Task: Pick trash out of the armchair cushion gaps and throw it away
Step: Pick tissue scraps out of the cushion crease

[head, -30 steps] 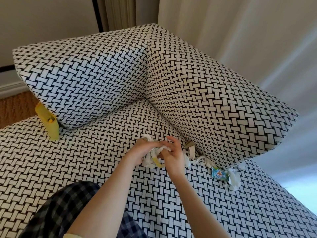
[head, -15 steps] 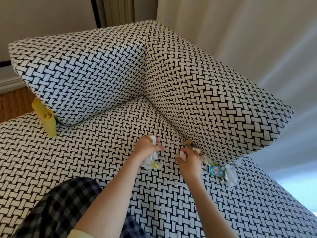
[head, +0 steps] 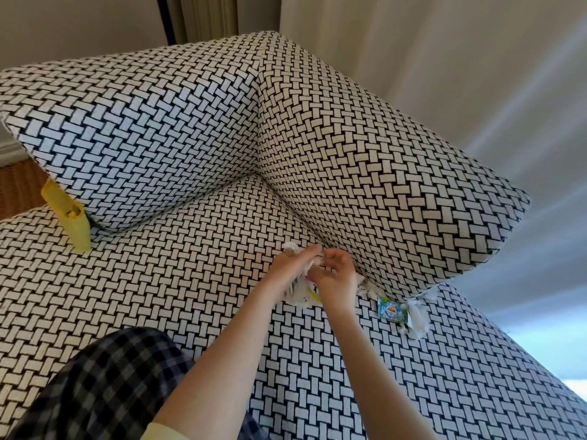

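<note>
My left hand [head: 290,268] holds a bundle of white paper scraps [head: 300,295] with a bit of yellow in it, over the seat cushion [head: 158,281]. My right hand [head: 336,274] touches the top of that bundle, fingers curled on a white scrap between the two hands. Both hands sit just in front of the gap under the right back cushion [head: 381,173]. A blue-green wrapper [head: 391,309] and a white torn scrap [head: 416,322] stick out of that gap to the right. A small white shred [head: 368,289] lies by my right wrist.
A yellow wrapper [head: 68,214] is wedged in the gap under the left back cushion [head: 143,138]. My knee in checked trousers [head: 104,385] rests on the seat at the lower left. Curtains and wall stand behind the chair.
My right hand came back from the gap to my left hand, bringing a white scrap to the bundle. The brown scrap seen at the gap is no longer visible.
</note>
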Demonstrator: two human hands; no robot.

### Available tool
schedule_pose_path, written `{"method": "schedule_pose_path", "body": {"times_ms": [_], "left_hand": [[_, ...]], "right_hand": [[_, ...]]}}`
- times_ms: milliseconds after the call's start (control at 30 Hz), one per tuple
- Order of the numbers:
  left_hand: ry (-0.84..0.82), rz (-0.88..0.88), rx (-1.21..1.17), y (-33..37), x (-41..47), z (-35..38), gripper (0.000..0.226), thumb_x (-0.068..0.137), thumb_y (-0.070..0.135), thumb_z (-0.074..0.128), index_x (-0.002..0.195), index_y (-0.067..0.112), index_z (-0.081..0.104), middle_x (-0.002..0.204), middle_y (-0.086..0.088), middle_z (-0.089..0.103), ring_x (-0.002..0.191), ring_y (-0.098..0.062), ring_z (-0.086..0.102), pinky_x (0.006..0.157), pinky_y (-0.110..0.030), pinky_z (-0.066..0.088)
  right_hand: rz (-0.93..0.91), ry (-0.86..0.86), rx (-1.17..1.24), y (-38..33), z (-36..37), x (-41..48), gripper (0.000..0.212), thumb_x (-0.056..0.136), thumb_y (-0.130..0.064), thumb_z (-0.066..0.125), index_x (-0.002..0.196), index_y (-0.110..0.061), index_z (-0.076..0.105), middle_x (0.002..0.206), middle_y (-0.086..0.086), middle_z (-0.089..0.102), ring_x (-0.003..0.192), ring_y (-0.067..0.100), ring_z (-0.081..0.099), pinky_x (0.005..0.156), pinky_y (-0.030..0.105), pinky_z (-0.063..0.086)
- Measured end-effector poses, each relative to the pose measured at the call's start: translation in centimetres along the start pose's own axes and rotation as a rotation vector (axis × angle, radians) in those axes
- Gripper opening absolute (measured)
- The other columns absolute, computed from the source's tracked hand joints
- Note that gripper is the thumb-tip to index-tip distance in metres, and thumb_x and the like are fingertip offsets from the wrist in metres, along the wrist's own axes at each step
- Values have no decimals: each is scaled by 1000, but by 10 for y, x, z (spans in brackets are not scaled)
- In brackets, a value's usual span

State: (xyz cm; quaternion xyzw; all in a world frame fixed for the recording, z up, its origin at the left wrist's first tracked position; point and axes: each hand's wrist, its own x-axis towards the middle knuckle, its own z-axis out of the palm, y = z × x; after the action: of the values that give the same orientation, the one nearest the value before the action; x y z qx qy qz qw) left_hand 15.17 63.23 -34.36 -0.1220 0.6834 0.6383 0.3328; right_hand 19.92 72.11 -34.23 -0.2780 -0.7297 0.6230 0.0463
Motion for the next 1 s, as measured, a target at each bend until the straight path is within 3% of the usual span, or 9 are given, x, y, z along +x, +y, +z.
{"method": "schedule_pose_path", "body": {"times_ms": [167, 233, 300, 467, 667, 767, 867, 933, 1000], "left_hand": [[65, 26, -174, -1, 3, -19, 16, 85, 26, 65, 89, 14, 56, 78, -6, 62, 59, -16, 62, 63, -29, 50], [92, 5, -196, -1, 6, -30, 18, 88, 23, 61, 96, 8, 54, 80, -7, 62, 55, -15, 62, 60, -29, 52], [112, -21, -198, -3, 10, -36, 25, 89, 22, 59, 103, 2, 55, 80, -8, 61, 63, -19, 61, 63, -31, 51], [172, -56, -139, -12, 15, -33, 18, 87, 19, 62, 97, 6, 55, 82, -10, 60, 68, -21, 57, 65, -32, 49], [182, -79, -135, -8, 15, -35, 20, 86, 23, 63, 97, 11, 51, 97, -13, 62, 87, -28, 62, 80, -40, 53], [188, -81, -106, -7, 15, -33, 29, 86, 25, 63, 106, 9, 51, 105, -15, 62, 97, -32, 63, 86, -44, 52], [191, -80, -127, -5, 15, -32, 28, 86, 23, 63, 106, 7, 52, 98, -13, 60, 91, -29, 62, 89, -46, 52], [208, -80, -127, -5, 14, -30, 22, 85, 24, 64, 99, 11, 52, 102, -14, 61, 96, -31, 62, 91, -48, 50], [192, -81, -114, -6, 14, -27, 20, 85, 24, 63, 97, 12, 52, 102, -13, 61, 98, -31, 62, 91, -48, 50]], "right_hand": [[-75, 27, -210, 0, 6, 14, 30, 78, -13, 71, 97, -13, 48, 65, -6, 44, 56, 9, 43, 52, 18, 39], [-98, 45, -268, 1, 3, 23, 19, 82, -12, 67, 96, -16, 55, 65, -6, 47, 59, 16, 52, 58, 26, 48], [-152, 31, -416, 2, 3, 33, 21, 84, -13, 63, 105, -17, 61, 72, -1, 55, 68, 24, 58, 68, 34, 53], [-182, -117, -800, 5, 18, 47, 29, 90, -18, 56, 117, -10, 62, 112, 10, 61, 94, 22, 59, 78, 25, 44], [-167, -109, -990, 2, 25, 50, 24, 92, -2, 46, 101, -7, 67, 111, 9, 61, 95, 23, 58, 70, 23, 40], [-200, -121, -1034, -3, 19, 47, 20, 91, -1, 47, 103, -6, 62, 121, 9, 47, 102, 24, 54, 74, 26, 47], [-296, -19, -1085, -3, 3, 47, 18, 86, -3, 56, 102, -6, 61, 129, 6, 40, 115, 22, 45, 85, 31, 49], [-262, -89, -1212, 0, -4, 46, 35, 80, -9, 66, 113, -6, 57, 140, 7, 34, 127, 24, 35, 100, 38, 43], [-143, -162, -1172, 6, -3, 44, 46, 80, -6, 64, 123, -4, 47, 139, 10, 35, 126, 26, 37, 101, 41, 42]]}}
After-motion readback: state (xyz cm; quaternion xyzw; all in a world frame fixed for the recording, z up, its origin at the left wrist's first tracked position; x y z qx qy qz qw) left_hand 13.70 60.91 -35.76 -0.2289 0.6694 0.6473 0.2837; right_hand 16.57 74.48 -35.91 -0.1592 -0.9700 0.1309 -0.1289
